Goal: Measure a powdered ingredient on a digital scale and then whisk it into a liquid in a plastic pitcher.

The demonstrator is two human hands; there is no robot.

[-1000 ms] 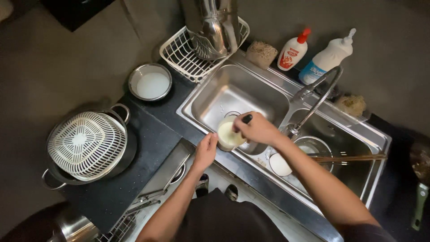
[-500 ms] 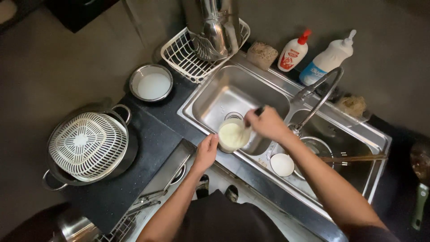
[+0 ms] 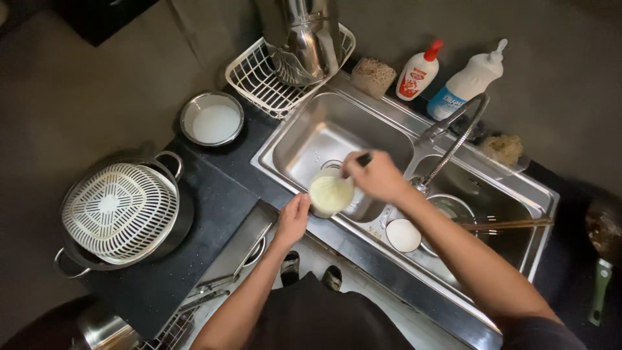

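My left hand (image 3: 293, 219) grips the near side of a small metal cup (image 3: 329, 195) full of pale liquid, held over the front rim of the left sink basin (image 3: 337, 133). My right hand (image 3: 376, 176) hovers just above the cup and pinches a thin dark-handled utensil (image 3: 363, 159) whose lower end dips into the liquid. Both hands sit close together above the sink's front edge.
A curved tap (image 3: 453, 139) arches over the divider. The right basin holds a metal bowl (image 3: 447, 209), a white dish (image 3: 403, 234) and chopsticks (image 3: 505, 224). Two soap bottles (image 3: 463, 81) stand behind. A white rack (image 3: 262, 81), a steel bowl (image 3: 211, 119) and a colander-topped pot (image 3: 120, 210) sit at the left.
The cup has come up from low in the basin toward the front rim. My right hand has risen with the utensil, and my left hand has closed in on the cup.
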